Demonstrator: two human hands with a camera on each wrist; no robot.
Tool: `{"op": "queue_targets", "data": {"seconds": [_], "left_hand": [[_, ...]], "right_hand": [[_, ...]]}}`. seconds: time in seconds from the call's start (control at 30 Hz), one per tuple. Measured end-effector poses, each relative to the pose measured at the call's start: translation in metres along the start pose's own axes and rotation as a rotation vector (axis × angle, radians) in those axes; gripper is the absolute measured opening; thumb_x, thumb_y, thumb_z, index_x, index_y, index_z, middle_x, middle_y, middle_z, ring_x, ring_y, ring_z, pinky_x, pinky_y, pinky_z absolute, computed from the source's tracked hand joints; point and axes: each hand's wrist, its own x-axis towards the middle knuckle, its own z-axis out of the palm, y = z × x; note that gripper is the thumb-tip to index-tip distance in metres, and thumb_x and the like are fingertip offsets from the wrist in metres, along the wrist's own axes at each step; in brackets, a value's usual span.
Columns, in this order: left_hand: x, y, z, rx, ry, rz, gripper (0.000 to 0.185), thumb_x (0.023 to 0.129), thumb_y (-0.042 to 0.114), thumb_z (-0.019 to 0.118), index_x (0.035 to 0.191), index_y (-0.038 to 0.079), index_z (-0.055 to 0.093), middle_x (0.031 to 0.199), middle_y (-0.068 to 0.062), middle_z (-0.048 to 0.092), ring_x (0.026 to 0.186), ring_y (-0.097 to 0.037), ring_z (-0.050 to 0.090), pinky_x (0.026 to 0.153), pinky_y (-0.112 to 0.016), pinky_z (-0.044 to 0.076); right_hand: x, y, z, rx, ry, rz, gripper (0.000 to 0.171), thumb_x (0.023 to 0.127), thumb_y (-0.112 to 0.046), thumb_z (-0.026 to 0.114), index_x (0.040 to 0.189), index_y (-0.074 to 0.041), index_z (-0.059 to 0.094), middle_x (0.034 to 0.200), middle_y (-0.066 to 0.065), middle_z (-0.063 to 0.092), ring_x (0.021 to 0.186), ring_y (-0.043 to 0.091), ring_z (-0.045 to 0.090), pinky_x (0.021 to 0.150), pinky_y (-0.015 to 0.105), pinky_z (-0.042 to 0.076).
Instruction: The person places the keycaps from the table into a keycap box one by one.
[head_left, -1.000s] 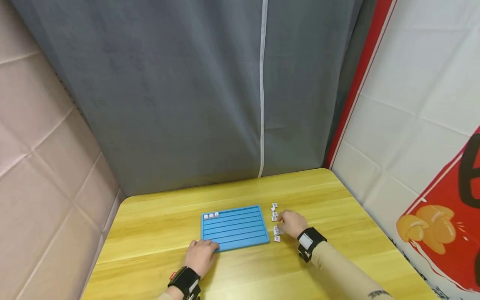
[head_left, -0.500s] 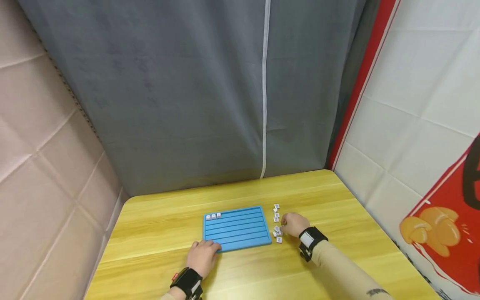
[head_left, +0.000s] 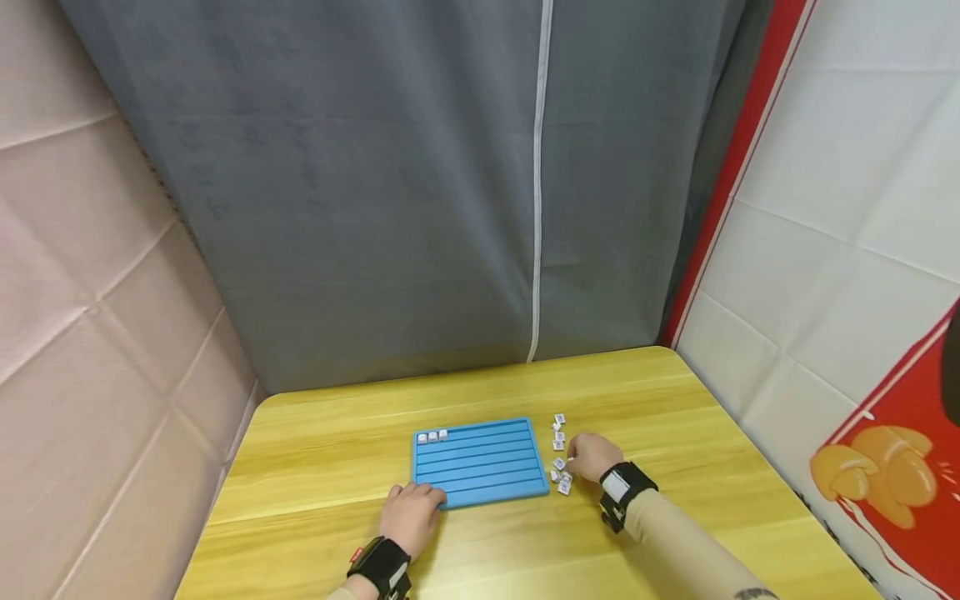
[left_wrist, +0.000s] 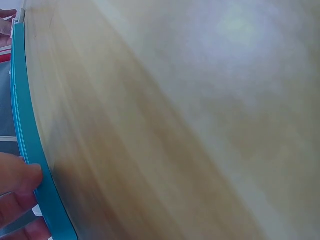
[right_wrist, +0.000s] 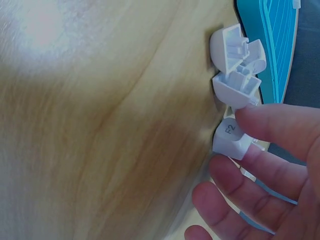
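The white keycap (right_wrist: 227, 142) is pinched between the thumb and forefinger of the right hand (head_left: 595, 457), and from my remote seat I can see its dark printed legend in the wrist view. I can't tell whether its underside touches the wooden table (head_left: 330, 458). Just beside it I have loose keycaps (head_left: 564, 487) in a rough column, some showing hollow undersides. Left of that column lies the blue tray (head_left: 483, 460), flat and grooved lengthwise, with three tray keycaps (head_left: 432, 437) side by side at the left end of its farthest row. I see the left hand (head_left: 408, 517) at the tray's near left corner, fingers resting relaxed on the rim, well apart from the right hand. Each wrist wears a black strap (head_left: 628, 492). Behind the table I get a gray curtain (head_left: 375, 208), with a white wall (head_left: 840, 208) on the right carrying a red panel (head_left: 907, 433).
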Motion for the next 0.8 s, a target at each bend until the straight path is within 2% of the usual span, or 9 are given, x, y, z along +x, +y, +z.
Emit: {"op": "queue_targets", "data": {"seconds": [0.33, 0.57, 0.8], "left_hand": [[0.0, 0.0, 0.001, -0.009, -0.021, -0.008, 0.018, 0.073, 0.014, 0.08, 0.087, 0.022, 0.072, 0.082, 0.007, 0.066, 0.077, -0.018, 0.061, 0.067, -0.034, 0.041], [0.001, 0.002, -0.002, 0.004, -0.02, -0.004, 0.016, 0.072, 0.016, 0.08, 0.084, 0.022, 0.072, 0.08, 0.007, 0.066, 0.074, -0.017, 0.06, 0.066, -0.034, 0.04], [0.016, 0.001, -0.015, -0.056, -0.093, -0.007, 0.012, 0.074, 0.022, 0.08, 0.084, 0.021, 0.073, 0.078, 0.008, 0.066, 0.073, -0.014, 0.06, 0.066, -0.034, 0.039]], "right_hand": [[0.002, -0.009, -0.003, 0.039, 0.047, -0.047, 0.009, 0.078, -0.019, 0.075, 0.079, -0.013, 0.068, 0.071, -0.003, 0.06, 0.06, 0.015, 0.05, 0.054, 0.032, 0.039], [0.004, -0.035, -0.001, 0.157, 0.046, -0.125, 0.009, 0.084, -0.02, 0.073, 0.085, -0.011, 0.071, 0.073, -0.004, 0.062, 0.058, 0.012, 0.052, 0.053, 0.03, 0.042], [0.009, -0.062, 0.001, 0.305, 0.017, -0.242, 0.009, 0.085, -0.019, 0.071, 0.085, -0.009, 0.073, 0.074, -0.005, 0.063, 0.061, 0.011, 0.053, 0.056, 0.029, 0.044]]}}
